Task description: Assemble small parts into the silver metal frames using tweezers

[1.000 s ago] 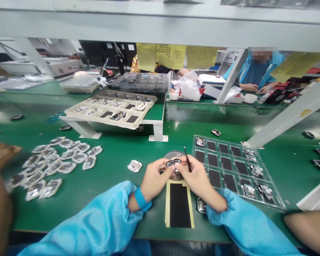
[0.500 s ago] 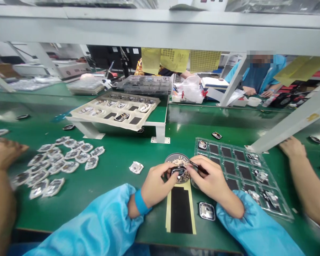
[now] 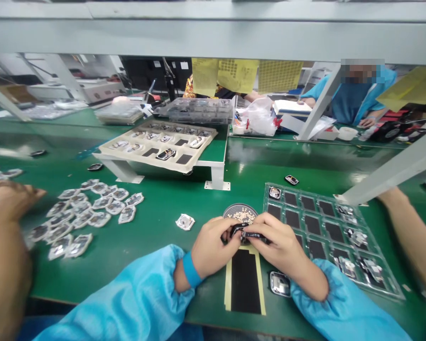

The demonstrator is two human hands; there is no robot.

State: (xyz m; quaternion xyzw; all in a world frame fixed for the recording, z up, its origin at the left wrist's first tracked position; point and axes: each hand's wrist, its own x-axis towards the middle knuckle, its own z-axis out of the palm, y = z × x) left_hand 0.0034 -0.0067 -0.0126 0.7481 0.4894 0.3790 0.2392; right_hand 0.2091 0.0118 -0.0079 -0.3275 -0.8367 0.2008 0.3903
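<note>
My left hand (image 3: pixel 213 248) is closed around a small black watch case (image 3: pixel 237 228), tilted up on its edge. In my right hand (image 3: pixel 279 244) I grip black tweezers (image 3: pixel 254 235), their tips at the case; my fingers partly hide the contact. Just behind both hands is a round grey dish (image 3: pixel 230 208) of tiny pale pieces. Below them on the bench lies a black sheet on yellow backing (image 3: pixel 246 284). A silver-rimmed watch part (image 3: pixel 280 284) rests beside my right wrist, and a wrapped watch part (image 3: pixel 185 221) sits left of the dish.
Many wrapped parts (image 3: pixel 80 213) are heaped at left. A clear compartment tray (image 3: pixel 394 291) stands at right, a cream tray (image 3: pixel 145 163) on a raised stand. Co-workers' arms reach in at left (image 3: pixel 7 218) and right (image 3: pixel 408 227). A slanted white post (image 3: pixel 390 166) rises at right.
The watch case has been turned from lying face up to a steeper tilt. My right hand and tweezers have come closer to my left fingers. The whole view has shifted slightly.
</note>
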